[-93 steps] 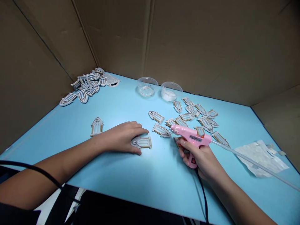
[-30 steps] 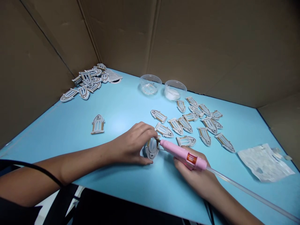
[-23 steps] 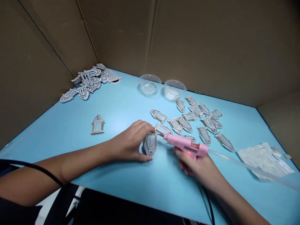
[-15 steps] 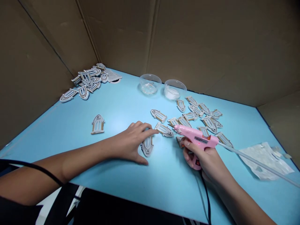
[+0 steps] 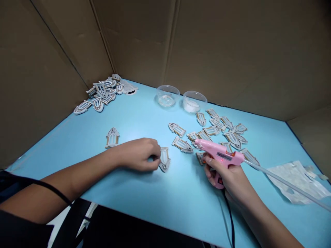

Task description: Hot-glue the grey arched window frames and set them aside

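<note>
In my right hand (image 5: 227, 175) is a pink hot glue gun (image 5: 217, 151), its nozzle pointing left over the pieces and a long clear glue stick (image 5: 284, 184) sticking out of its back. My left hand (image 5: 144, 155) is closed, fingers curled and thumb tip at the left edge of a small arched window piece (image 5: 164, 159) lying on the table. Part of that piece is hidden by the fingers. Just right of it lies another window piece (image 5: 182, 144), apart from the hand. A single window piece (image 5: 112, 137) sits behind my left forearm.
Several window pieces (image 5: 232, 139) lie scattered at the right, others piled (image 5: 100, 91) in the far left corner. Two clear plastic tubs (image 5: 168, 95) stand at the back. A crumpled white sheet (image 5: 297, 181) lies right. Cardboard walls (image 5: 219, 51) enclose the blue table (image 5: 144, 206).
My left hand's spread fingers have curled in at the left edge of the window piece. The right hand holds the glue gun almost unmoved. The whole view has shifted slightly.
</note>
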